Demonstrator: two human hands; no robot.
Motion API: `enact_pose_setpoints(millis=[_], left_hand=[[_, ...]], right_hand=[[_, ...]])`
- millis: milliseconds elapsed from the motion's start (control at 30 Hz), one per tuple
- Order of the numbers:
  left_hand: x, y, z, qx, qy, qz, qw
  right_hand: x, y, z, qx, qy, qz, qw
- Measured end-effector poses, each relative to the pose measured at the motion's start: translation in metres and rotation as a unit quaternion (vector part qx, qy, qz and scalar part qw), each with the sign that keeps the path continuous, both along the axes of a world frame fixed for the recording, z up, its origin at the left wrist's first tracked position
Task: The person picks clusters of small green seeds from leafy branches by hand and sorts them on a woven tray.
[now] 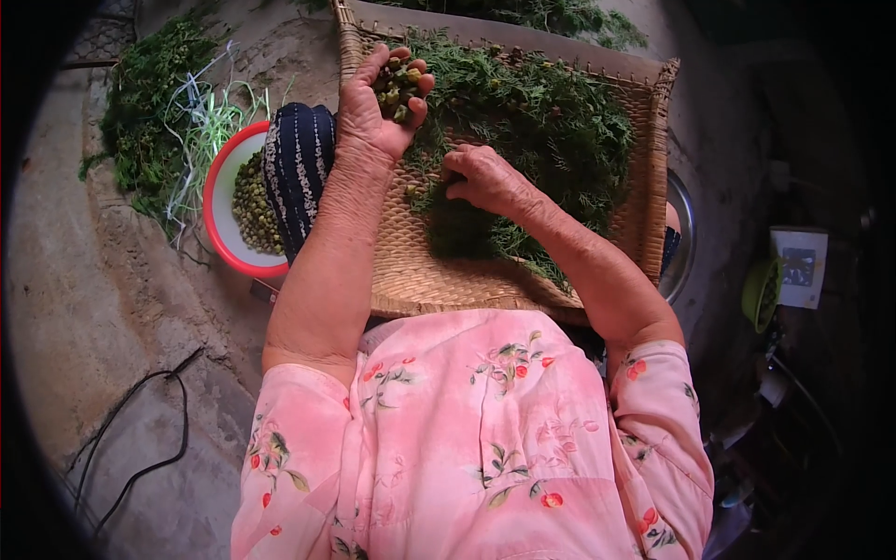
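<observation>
My left hand (pixel 378 117) is cupped palm up over the left far part of a woven wicker tray (pixel 448 291), its fingers curled round a heap of small green-brown seed cones (pixel 399 86). Feathery green conifer sprigs (pixel 551 121) cover much of the tray. My right hand (pixel 490 177) is at the near left side of the sprigs, thumb and fingers pinched together. Whatever is between those fingertips is hidden or too small to name.
Left of the tray stands a white basin with a red rim (pixel 213 191), partly filled with similar cones. Cut sprigs (pixel 154 103) and pale plastic strands (pixel 207 107) lie beyond it. A black cable (pixel 182 411) crosses the floor; a green bowl (pixel 761 294) is at right.
</observation>
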State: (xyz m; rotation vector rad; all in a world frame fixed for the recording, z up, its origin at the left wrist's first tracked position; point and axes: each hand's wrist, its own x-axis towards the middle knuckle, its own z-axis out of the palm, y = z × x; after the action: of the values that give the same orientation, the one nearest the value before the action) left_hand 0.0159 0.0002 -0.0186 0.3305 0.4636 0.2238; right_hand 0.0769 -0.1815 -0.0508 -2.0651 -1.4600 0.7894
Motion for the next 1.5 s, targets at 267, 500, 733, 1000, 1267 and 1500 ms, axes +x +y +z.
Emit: enact_pose_setpoints(millis=[267, 500, 733, 1000, 1267, 1500], left_hand=[[-0.002, 0.001, 0.002, -0.008, -0.013, 0.001, 1.0], [-0.001, 0.001, 0.007, 0.009, 0.0, 0.016, 1.0], [-0.002, 0.001, 0.006, 0.01, 0.009, 0.025, 1.0], [-0.002, -0.002, 0.013, 0.006, 0.033, 0.042, 0.999], [-0.001, -0.004, 0.011, 0.018, 0.05, 0.042, 0.998], [0.0, -0.005, 0.012, 0.005, 0.043, 0.028, 0.999]], right_hand=[[0.004, 0.006, 0.02, -0.087, 0.301, -0.151, 0.938], [-0.021, 0.025, -0.004, 0.095, 0.106, -0.063, 0.988], [-0.044, 0.029, -0.004, 0.091, 0.056, -0.041, 0.993], [-0.015, 0.038, -0.004, 0.14, 0.078, -0.219, 0.963], [-0.023, 0.05, -0.012, 0.123, -0.093, -0.131, 0.979], [-0.018, 0.05, -0.017, 0.109, -0.098, -0.13, 0.981]])
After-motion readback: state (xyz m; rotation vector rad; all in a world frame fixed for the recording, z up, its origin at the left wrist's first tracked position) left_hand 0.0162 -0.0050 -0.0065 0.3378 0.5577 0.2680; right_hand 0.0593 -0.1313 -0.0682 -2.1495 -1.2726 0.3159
